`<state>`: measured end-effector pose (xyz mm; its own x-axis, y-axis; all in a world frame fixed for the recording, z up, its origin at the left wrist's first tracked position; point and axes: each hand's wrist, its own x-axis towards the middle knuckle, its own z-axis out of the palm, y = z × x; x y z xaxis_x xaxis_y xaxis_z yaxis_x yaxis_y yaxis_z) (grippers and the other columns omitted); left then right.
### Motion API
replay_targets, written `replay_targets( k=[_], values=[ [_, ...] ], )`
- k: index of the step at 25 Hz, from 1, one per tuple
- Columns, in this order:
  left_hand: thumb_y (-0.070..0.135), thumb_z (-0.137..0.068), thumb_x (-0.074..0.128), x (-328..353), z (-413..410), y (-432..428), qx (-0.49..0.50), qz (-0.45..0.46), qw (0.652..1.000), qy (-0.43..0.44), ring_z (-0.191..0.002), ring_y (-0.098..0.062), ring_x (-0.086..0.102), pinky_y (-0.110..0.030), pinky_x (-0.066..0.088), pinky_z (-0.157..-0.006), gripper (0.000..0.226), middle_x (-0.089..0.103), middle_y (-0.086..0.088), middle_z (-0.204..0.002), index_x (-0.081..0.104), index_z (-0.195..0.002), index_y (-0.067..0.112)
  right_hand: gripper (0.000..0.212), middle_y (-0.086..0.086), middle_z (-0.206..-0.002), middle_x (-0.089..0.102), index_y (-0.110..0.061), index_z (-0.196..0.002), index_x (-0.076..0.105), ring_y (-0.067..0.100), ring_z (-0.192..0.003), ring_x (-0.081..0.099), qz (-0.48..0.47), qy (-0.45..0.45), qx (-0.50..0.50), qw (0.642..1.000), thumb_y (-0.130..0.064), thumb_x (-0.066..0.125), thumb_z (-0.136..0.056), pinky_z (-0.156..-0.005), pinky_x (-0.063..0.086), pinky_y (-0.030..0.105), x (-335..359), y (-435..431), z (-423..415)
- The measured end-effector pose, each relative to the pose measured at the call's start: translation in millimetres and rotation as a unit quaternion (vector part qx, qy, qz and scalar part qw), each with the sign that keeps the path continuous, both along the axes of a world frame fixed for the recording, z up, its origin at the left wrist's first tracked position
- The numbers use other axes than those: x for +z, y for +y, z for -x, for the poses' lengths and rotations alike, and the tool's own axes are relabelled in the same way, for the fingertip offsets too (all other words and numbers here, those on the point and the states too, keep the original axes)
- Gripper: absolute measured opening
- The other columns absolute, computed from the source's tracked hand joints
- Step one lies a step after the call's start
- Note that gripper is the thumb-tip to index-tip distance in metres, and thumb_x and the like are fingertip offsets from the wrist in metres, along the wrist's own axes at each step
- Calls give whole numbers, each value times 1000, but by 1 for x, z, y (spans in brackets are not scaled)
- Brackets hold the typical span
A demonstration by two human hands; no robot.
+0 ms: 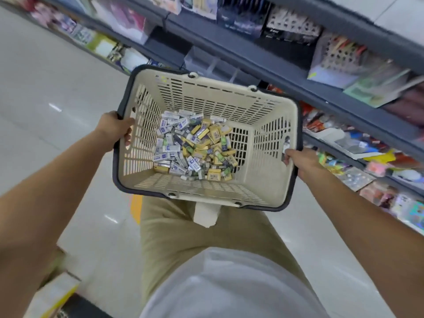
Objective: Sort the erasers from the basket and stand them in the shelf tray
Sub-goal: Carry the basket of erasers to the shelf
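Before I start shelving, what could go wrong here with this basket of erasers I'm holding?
The left hand and right hand both grip the basket, so neither is free to pick. The erasers lie loose and mixed in a heap; tipping the basket may slide or spill them.

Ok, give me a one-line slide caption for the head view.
Left hand and right hand hold the cream basket of loose erasers beside stationery shelves.

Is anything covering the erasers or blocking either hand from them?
Nothing visible covers the heap of small wrapped erasers in the open-topped beige slotted plastic basket. But left hand and right hand both grip its rim, so neither is free.
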<state>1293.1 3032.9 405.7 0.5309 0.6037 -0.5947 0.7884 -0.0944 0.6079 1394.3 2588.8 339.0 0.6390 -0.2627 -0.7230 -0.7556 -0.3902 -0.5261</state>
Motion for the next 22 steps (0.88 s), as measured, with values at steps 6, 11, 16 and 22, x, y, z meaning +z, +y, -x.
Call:
replay_targets(
  k=[6, 11, 16, 22],
  values=[
    [7, -90, 55, -39, -81, 69, -97, 17, 994, 47, -38, -23, 43, -24, 42, -35, 21, 45, -14, -59, 46, -71, 7, 33, 9, -53, 51, -6, -51, 46, 18, -50, 46, 36, 42, -73, 996, -2, 54, -82, -59, 40, 31, -35, 66, 1],
    [3, -88, 52, -108, -142, 119, -166, 45, 981, 89, -32, -19, 39, -24, 38, -37, 17, 44, -7, -44, 47, -71, 4, 24, 8, -51, 51, -5, -60, 53, 16, -40, 49, 48, 29, -208, 977, -4, 59, -83, -44, 43, 25, -97, 117, 2],
    [4, -84, 50, -186, -174, 134, -196, 44, 975, 100, -39, -23, 41, -32, 42, -49, 11, 45, -7, -48, 46, -74, 6, 13, 1, -44, 57, -4, -71, 59, 3, -31, 50, 52, 29, -262, 963, -6, 61, -83, -37, 44, 12, -158, 128, 6],
    [6, -88, 50, -270, -184, 126, -222, 42, 969, 100, -32, -20, 43, -32, 45, -45, 24, 46, -4, -40, 44, -64, 8, 21, -1, -46, 59, -7, -66, 57, 0, -30, 51, 69, 26, -251, 965, -8, 59, -86, -34, 41, 11, -219, 125, 4]
  ],
)
